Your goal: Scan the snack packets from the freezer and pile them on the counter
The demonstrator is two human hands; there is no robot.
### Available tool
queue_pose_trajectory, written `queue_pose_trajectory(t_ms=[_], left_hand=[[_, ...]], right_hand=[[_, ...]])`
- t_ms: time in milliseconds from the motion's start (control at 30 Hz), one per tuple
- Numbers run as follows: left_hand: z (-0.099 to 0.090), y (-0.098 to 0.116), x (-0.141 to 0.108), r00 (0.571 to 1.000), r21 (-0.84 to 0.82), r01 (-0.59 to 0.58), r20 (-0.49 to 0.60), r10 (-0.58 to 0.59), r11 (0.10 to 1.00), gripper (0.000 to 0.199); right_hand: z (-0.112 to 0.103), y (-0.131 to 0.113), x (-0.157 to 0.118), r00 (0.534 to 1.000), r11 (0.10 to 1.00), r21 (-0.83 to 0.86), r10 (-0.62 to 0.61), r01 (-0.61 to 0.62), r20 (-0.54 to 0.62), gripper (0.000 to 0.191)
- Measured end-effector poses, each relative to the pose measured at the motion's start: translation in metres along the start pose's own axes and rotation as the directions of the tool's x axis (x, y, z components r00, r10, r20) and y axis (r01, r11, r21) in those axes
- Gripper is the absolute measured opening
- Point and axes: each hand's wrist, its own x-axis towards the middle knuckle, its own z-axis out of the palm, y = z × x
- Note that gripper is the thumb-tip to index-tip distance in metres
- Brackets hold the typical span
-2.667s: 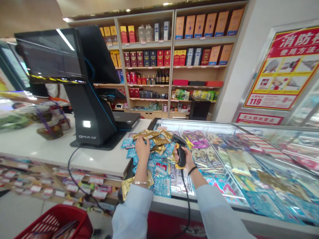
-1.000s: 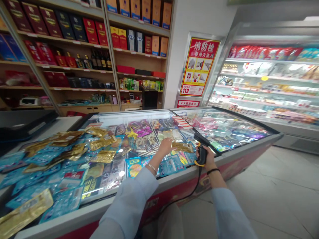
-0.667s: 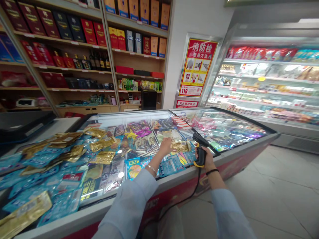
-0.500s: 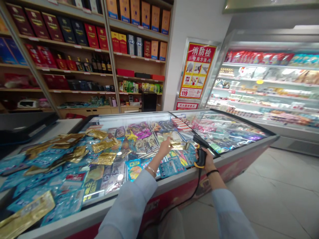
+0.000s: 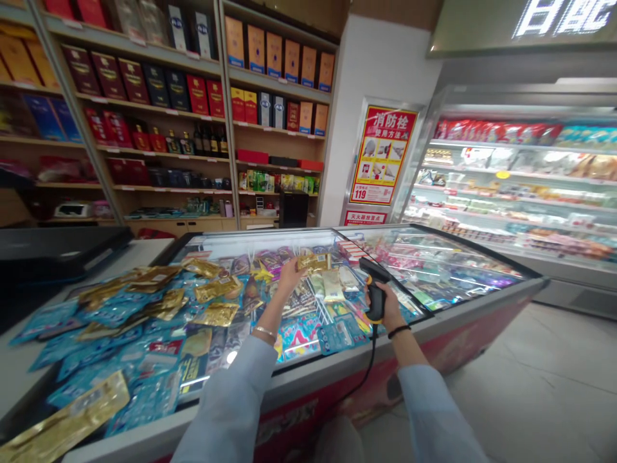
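Left hand (image 5: 292, 275) is out over the chest freezer (image 5: 308, 379), fingers narrowed, tips at the left end of a gold foil sachet (image 5: 313, 262). Can't tell if that's a pinch or just contact. Sachet lies near the far side of the freezer, around mid-length.

Right hand (image 5: 383, 302) is closed round the grip of a black-and-yellow handheld barcode scanner (image 5: 375, 289), head aimed toward the freezer's far side. Scanner is just right of the sachet, not touching it. Black cable (image 5: 371, 366) drops from the scanner's butt over the freezer's near edge.

Left half of the freezer: loose heap of blue sachets (image 5: 91, 347) and gold sachets (image 5: 216, 315), running past its left end onto a white tabletop (image 5: 144, 247). Large gold sachet (image 5: 67, 418) sits at the near left corner of the heap. Right half: glass lid (image 5: 463, 270), printed packets visible under it.

Light-blue sleeves (image 5: 226, 411) on both arms; metal bracelet (image 5: 264, 332) on the left wrist, black band (image 5: 398, 331) on the right.

Beyond the freezer: wooden shelves of boxed liquor (image 5: 144, 128) to the far left, red-and-yellow fire hydrant poster (image 5: 383, 154) at the far side, refrigerated display case (image 5: 506, 193) to the far right.
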Motion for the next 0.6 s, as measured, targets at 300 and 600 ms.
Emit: queue_pose_trajectory(t_ms=[300, 600], left_hand=[[-0.014, -0.011, -0.004, 0.985, -0.064, 0.003, -0.171, -0.014, 0.998, 0.034], [-0.018, -0.010, -0.004, 0.983, -0.064, -0.038, -0.180, 0.026, 0.997, 0.034]], right_hand=[[0.046, 0.017, 0.009, 0.995, 0.975, -0.216, -0.030, 0.051, 0.100, 0.015], [0.053, 0.017, 0.012, 0.993, 0.977, -0.208, -0.018, 0.043, 0.120, 0.018]])
